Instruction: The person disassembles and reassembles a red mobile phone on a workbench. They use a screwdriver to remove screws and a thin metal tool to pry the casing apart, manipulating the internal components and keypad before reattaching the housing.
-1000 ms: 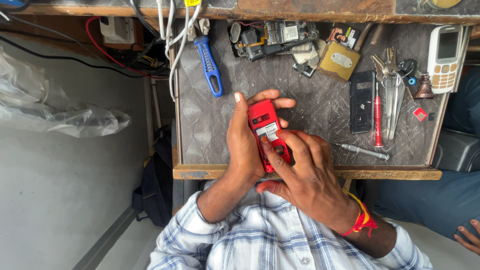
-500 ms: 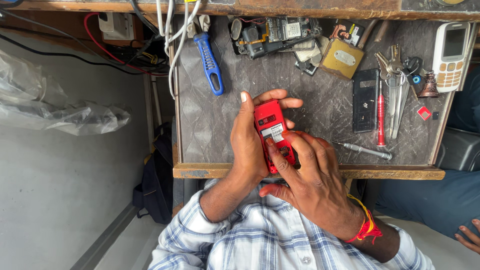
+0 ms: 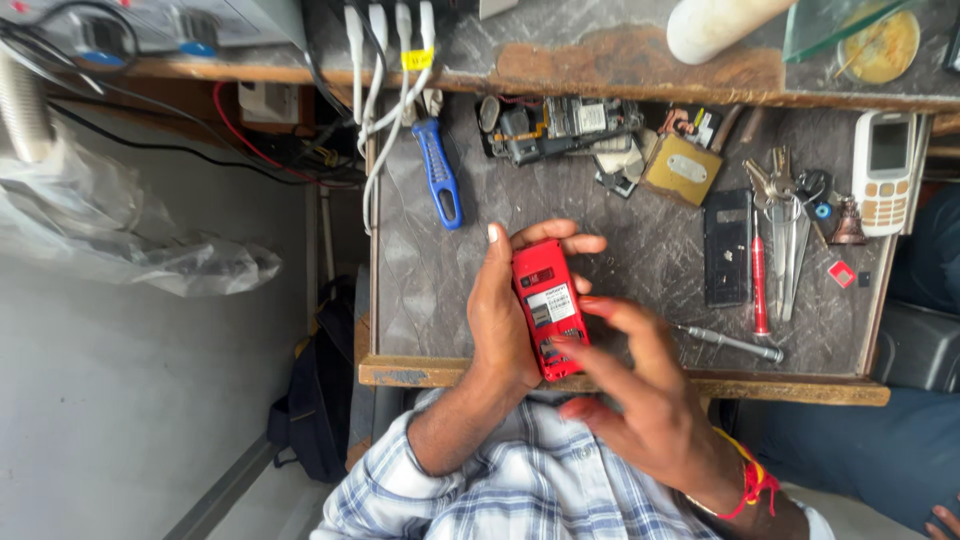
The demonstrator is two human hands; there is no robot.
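Note:
My left hand [image 3: 508, 305] grips a small red phone [image 3: 547, 305] with its back cover off, showing a white label and the open battery bay. It is held above the near edge of the small dark work table [image 3: 420, 300]. My right hand [image 3: 640, 395] hovers just right of the phone's lower end, fingers spread, with the fingertips close to the phone and nothing held. A red thread band circles my right wrist.
On the table lie a blue-handled tool [image 3: 438, 175], a dismantled circuit board [image 3: 560, 125], a brass-coloured part [image 3: 683, 168], a black phone cover [image 3: 727, 247], a red screwdriver [image 3: 759, 285], tweezers, keys, a metal screwdriver [image 3: 730, 342] and a white keypad phone [image 3: 884, 170]. White cables [image 3: 385, 70] hang at left.
My right hand has come off the phone's lower end and drawn back toward me, its fingers now spread. The left hand still holds the phone.

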